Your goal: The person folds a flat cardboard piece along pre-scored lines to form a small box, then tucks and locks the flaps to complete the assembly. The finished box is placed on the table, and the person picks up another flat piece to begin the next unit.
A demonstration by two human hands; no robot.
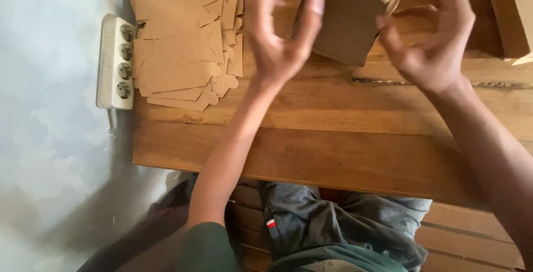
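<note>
A wooden table (333, 155) of broad brown planks filled the view from above, its near edge crossing over the seated person's grey trousers (344, 222); a pale floor lay off to the left; at the table's far left corner sat a fanned stack of flat die-cut cardboard blanks (183, 38), tan and tabbed, and touching its left side lay a white power strip (115, 61) with four round sockets showing; a second cardboard box (513, 11) stood at the far right edge, only partly in frame. Between the hands, at the top centre of the table, a half-formed brown cardboard box (350, 16) was raised on end, tilted, one panel facing the camera. The left hand (277, 33) stood at the box's left side, fingers spread and curled, the thumb pressed flat against the near panel; it steadied rather than clenched. The right hand (433, 33) curved round the box's right edge, thumb and fingers half closed in a loose pinch at the corner where a flap met the panel; how firmly it gripped could not be told. Judged from this, the fold would go best with the left thumb bracing the panel flat while the right fingers worked along the crease, keeping the edge square so the board did not buckle.
</note>
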